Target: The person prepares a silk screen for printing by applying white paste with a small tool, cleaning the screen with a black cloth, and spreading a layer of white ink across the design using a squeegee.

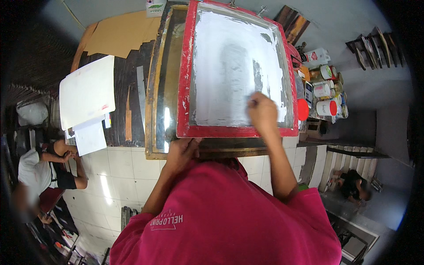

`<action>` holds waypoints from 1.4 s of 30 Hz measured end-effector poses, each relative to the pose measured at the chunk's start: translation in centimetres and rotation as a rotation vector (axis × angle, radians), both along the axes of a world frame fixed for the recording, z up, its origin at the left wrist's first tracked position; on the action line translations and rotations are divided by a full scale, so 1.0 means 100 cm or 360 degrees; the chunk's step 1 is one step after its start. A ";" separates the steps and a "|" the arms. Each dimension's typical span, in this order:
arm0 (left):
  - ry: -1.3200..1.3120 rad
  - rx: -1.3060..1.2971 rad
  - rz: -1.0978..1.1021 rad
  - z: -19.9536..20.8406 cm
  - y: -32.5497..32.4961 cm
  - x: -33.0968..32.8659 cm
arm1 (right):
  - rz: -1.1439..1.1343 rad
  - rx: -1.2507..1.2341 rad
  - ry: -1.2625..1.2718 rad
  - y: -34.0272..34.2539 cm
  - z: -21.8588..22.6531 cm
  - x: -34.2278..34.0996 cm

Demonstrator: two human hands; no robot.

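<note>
A screen printing frame [182, 88] with red, paint-worn sides lies raised over a larger wooden-edged table. Its mesh [216, 66] carries a streaky white layer, with a faint grey patch in the middle and bare grey strips toward the right. My right hand [263, 114] is closed in a fist over the lower right of the mesh, knuckles up. Whatever it grips, if anything, is hidden and slightly blurred. At the near left corner, my left hand [182, 154] has its fingers curled against the frame's near edge.
A glass-topped wooden table [152, 110] lies under the frame. On the left, white sheets [87, 92] rest on a dark bench. Paint tubs [326, 107] and bottles crowd the right side. One person [42, 172] sits at left, another [353, 185] at lower right.
</note>
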State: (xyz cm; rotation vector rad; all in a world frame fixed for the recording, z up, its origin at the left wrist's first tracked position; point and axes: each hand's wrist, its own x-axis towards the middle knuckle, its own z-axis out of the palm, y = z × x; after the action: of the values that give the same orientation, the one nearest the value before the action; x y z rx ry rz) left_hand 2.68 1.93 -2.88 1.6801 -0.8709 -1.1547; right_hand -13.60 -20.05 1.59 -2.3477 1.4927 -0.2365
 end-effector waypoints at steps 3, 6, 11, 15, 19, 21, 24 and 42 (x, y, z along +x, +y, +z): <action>-0.0053 -0.0044 -0.0007 -0.003 0.001 -0.002 | -0.0015 -0.0146 0.0162 0.008 0.000 0.006; -0.0083 -0.0094 -0.0035 -0.012 0.002 -0.005 | 0.0332 -0.0030 -0.0244 0.046 -0.009 0.045; 0.0001 0.0036 0.0004 -0.009 0.002 -0.002 | -0.0100 0.0110 -0.0016 0.006 0.003 -0.004; -0.0048 -0.0068 -0.0017 -0.007 -0.001 -0.005 | 0.0171 -0.0058 0.0066 0.031 -0.003 0.017; -0.0196 -0.0089 -0.0030 -0.011 0.001 -0.003 | 0.0369 0.0028 -0.0133 0.049 -0.001 0.048; -0.0162 -0.0101 -0.0020 -0.011 0.002 -0.001 | 0.0132 -0.0073 -0.0069 0.019 -0.013 0.013; -0.0014 -0.0097 -0.0009 -0.006 0.004 -0.005 | -0.0114 -0.0083 0.0122 0.001 0.007 -0.008; -0.0173 -0.0081 -0.0053 -0.007 0.003 -0.002 | 0.0049 -0.0043 -0.0133 -0.025 -0.018 0.027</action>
State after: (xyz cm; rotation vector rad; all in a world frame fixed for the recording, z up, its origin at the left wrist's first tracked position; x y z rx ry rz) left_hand 2.52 2.25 -3.63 1.7048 -0.9915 -1.0626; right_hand -10.86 -22.59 -0.18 -2.3499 1.4218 -0.3444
